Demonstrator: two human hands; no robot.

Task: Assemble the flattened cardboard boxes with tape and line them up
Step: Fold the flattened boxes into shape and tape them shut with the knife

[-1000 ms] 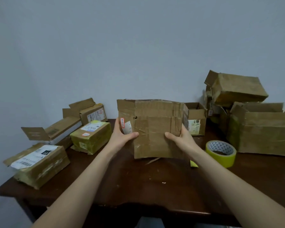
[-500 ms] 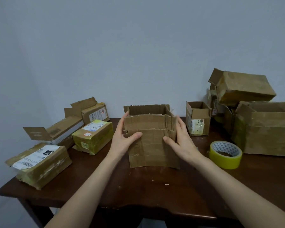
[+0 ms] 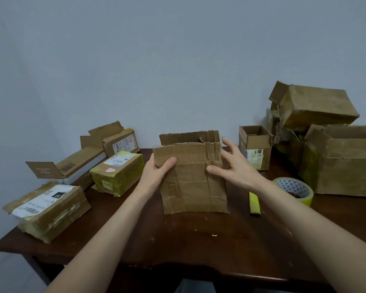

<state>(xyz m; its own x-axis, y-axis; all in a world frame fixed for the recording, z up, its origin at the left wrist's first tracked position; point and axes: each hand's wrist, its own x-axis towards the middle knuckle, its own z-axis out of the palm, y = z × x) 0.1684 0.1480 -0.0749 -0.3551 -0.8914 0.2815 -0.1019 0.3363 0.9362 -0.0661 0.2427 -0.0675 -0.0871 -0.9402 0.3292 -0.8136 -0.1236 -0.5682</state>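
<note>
At the table [image 3: 199, 240], the left hand [image 3: 156, 172] pinched a cardboard box [image 3: 192, 182]; the right hand [image 3: 235, 168], fingers [image 3: 228, 145] spread wide, apparently touched its side.

The dark brown wooden table [image 3: 199, 242] shows bare wood along the middle and right of its front edge. An upright, open brown cardboard box [image 3: 192, 182] blocks mid-table. Taped brown cardboard parcels [image 3: 51, 210] crowd the left edge, and a yellow tape roll [image 3: 294, 189], a flat yellow strip [image 3: 254, 203] and stacked large brown cardboard boxes [image 3: 342, 161] fill the right back corner.
</note>
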